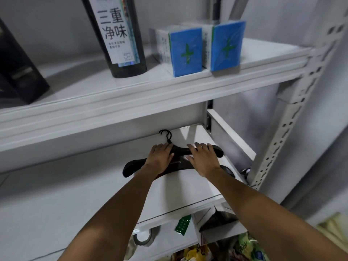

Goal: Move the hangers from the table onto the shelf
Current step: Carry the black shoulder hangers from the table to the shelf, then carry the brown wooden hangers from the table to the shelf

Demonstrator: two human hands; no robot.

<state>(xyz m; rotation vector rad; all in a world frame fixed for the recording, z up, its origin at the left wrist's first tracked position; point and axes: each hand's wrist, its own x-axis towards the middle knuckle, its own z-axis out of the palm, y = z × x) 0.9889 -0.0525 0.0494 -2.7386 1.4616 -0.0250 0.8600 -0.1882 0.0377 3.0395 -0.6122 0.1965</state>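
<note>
White shelf [178, 187], cropped at left and right. On upper level, tall dark bottle [120, 44], cut off at top. On middle level, toward right: black broad-shouldered hangers [131, 168], stacked, count unclear, middles hidden under hands. Left hand [160, 155] and right hand [203, 159] pressed flat on them, fingers straight, nothing grasped. Thin hooks [165, 133] pointing far.

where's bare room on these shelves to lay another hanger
Middle shelf: bare board left of the hangers and in front of them. Top shelf: a gap between the dark box and the bottle. Crowded: the right rear corner, where left hand and right hand rest on the hangers.
</note>
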